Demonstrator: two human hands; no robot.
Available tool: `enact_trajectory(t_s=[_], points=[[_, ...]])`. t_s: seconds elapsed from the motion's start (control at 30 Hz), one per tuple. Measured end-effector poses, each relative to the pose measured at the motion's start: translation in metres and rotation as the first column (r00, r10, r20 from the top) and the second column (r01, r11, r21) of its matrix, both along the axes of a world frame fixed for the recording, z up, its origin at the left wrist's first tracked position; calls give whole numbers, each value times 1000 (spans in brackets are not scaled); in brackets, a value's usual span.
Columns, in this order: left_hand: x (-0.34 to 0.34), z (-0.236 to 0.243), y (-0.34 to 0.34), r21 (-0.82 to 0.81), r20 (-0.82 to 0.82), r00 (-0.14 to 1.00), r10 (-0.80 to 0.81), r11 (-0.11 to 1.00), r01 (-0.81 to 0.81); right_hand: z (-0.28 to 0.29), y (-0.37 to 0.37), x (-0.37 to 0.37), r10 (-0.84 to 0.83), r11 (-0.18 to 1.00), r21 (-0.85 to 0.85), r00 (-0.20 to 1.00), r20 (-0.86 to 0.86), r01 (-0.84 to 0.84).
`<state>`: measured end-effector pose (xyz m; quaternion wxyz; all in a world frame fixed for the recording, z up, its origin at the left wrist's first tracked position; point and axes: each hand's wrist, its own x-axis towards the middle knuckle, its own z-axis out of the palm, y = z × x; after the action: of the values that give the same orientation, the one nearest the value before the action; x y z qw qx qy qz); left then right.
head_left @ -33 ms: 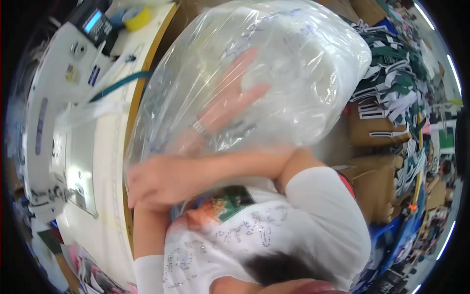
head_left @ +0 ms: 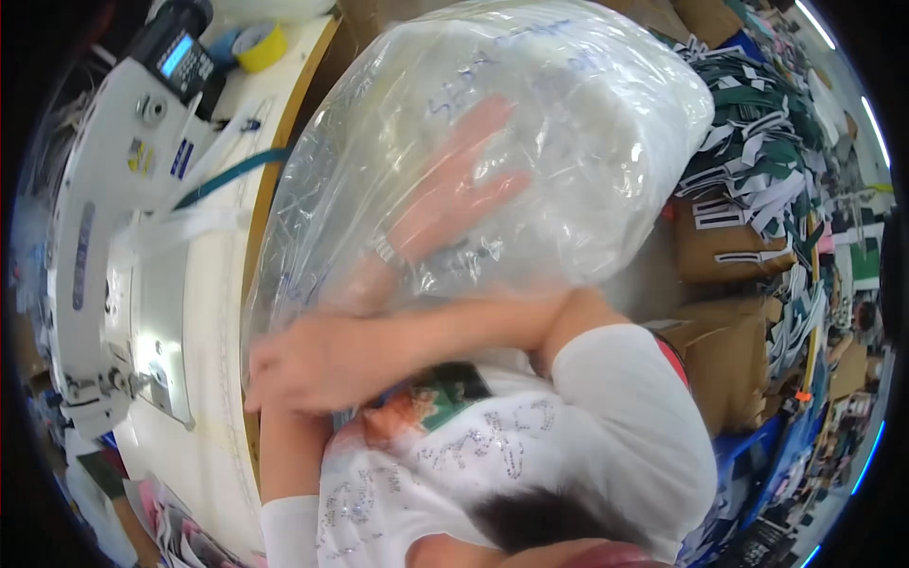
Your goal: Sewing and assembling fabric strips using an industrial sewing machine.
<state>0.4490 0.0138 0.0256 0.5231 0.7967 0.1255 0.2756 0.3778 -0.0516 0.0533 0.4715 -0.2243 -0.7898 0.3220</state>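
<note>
A large, crinkled clear plastic bag [head_left: 606, 123] with blue handwriting and whitish contents fills the upper middle. My left hand [head_left: 454, 189] is inside it, seen through the plastic with fingers stretched and thumb apart, a band at its wrist. My right arm crosses my front, and my right hand [head_left: 317, 364], blurred, has curled fingers over my left forearm at the bag's lower left edge. What exactly those fingers hold is unclear.
At left, a white industrial sewing machine [head_left: 83, 265] with a control panel [head_left: 185, 62] on a pale table [head_left: 222, 360]; yellow tape roll [head_left: 260, 47] behind it. At right, cardboard boxes [head_left: 720, 360] and piled green and white strips [head_left: 757, 142]. Other workstations lie beyond.
My left hand has shifted slightly right and down inside the bag. My right hand has moved slightly downward, its fingers still curled.
</note>
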Motion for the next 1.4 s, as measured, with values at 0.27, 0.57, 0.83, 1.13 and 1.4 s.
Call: enact_trajectory(t_s=[0.27, 0.57, 0.83, 1.13, 1.4], points=[[17, -56, 5, 257, -517, 754, -406, 767, 589, 98, -63, 245, -975, 153, 391, 203, -90, 908], [34, 2, 2, 546, 22, 993, 117, 831, -110, -79, -78, 411, -906, -323, 255, -376, 194, 911], [43, 25, 35, 620, 310, 934, 181, 706, -342, -43, -79, 331, -947, -75, 286, -158, 279, 955], [23, 17, 60, 475, 76, 990, 116, 869, -138, -54, -70, 322, -966, -220, 228, -245, 88, 948], [24, 27, 56, 718, 76, 984, 161, 676, -166, -56, -61, 308, -982, -58, -170, -87, -169, 984]])
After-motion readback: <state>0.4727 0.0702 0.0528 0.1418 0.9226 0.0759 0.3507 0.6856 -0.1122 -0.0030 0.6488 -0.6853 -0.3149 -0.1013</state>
